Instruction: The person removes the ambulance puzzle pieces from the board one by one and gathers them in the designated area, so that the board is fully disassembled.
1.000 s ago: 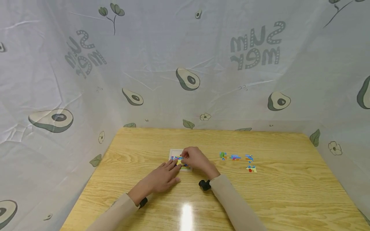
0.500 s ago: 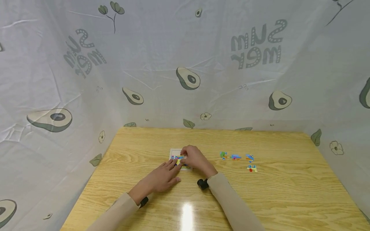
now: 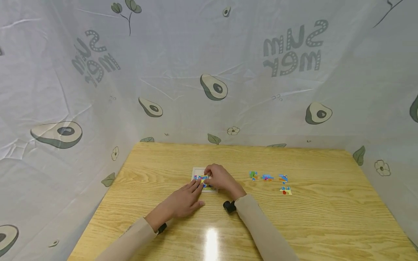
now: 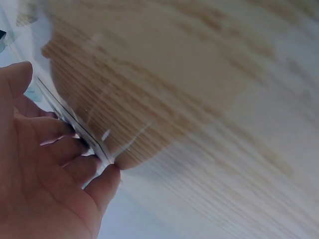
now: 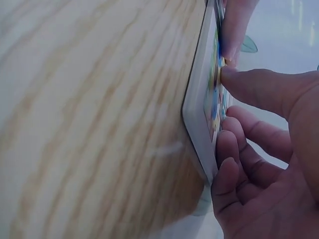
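A small white puzzle tray (image 3: 197, 170) lies on the wooden table, with colourful jigsaw pieces (image 3: 197, 177) in its nearer part. My left hand (image 3: 183, 201) rests on the tray's left side, fingers extended over the pieces. From the right, my right hand (image 3: 220, 177) is curled over the tray, its thumb and fingers at a jigsaw piece that they largely hide. In the right wrist view, the thumb (image 5: 259, 87) touches the puzzle surface and the other fingers bend against the tray's edge (image 5: 199, 107). The left wrist view has the left hand (image 4: 50, 169) along the tray's side.
Several loose jigsaw pieces lie to the right: a green one (image 3: 253, 175), a blue and pink one (image 3: 267, 177), a blue and orange one (image 3: 283, 178), and a pale yellow and red one (image 3: 285, 190). Printed curtains (image 3: 183, 119) stand behind the table (image 3: 310, 217).
The right hand has shifted slightly up and left over the tray, its thumb and fingers still at the puzzle. The left hand stays in place. The loose pieces have not been moved.
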Demonstrator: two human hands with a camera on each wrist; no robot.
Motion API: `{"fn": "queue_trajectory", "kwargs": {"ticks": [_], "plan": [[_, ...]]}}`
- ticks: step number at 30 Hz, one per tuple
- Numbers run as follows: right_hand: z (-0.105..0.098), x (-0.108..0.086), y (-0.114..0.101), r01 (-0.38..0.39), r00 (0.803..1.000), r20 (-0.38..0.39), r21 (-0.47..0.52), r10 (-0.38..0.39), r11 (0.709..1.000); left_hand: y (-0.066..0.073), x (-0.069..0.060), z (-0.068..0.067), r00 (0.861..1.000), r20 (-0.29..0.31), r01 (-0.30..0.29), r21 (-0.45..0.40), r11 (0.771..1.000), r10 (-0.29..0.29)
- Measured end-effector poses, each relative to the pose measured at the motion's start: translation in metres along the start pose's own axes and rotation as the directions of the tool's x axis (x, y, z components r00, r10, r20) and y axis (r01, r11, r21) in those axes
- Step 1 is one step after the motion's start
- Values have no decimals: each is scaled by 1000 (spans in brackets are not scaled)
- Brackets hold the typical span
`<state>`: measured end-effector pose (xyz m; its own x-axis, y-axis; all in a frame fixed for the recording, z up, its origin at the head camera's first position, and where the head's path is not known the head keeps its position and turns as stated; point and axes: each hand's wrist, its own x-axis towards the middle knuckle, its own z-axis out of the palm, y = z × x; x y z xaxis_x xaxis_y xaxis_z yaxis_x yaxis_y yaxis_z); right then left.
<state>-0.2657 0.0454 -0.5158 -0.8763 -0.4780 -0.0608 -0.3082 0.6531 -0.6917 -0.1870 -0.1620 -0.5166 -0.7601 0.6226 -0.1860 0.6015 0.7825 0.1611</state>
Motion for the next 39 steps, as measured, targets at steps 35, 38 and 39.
{"fn": "queue_trajectory", "kwargs": {"ticks": [35,38,39], "plan": [[1,-1,3,-43,999,35,183,37,982,7,0,-7,1000,9,5,11,1000,-5],[1,-2,3,-45,999,36,186,39,982,7,1,-7,1000,8,5,15,1000,-5],[1,-2,3,-45,999,34,187,40,981,7,1,-7,1000,8,5,16,1000,-5]]}}
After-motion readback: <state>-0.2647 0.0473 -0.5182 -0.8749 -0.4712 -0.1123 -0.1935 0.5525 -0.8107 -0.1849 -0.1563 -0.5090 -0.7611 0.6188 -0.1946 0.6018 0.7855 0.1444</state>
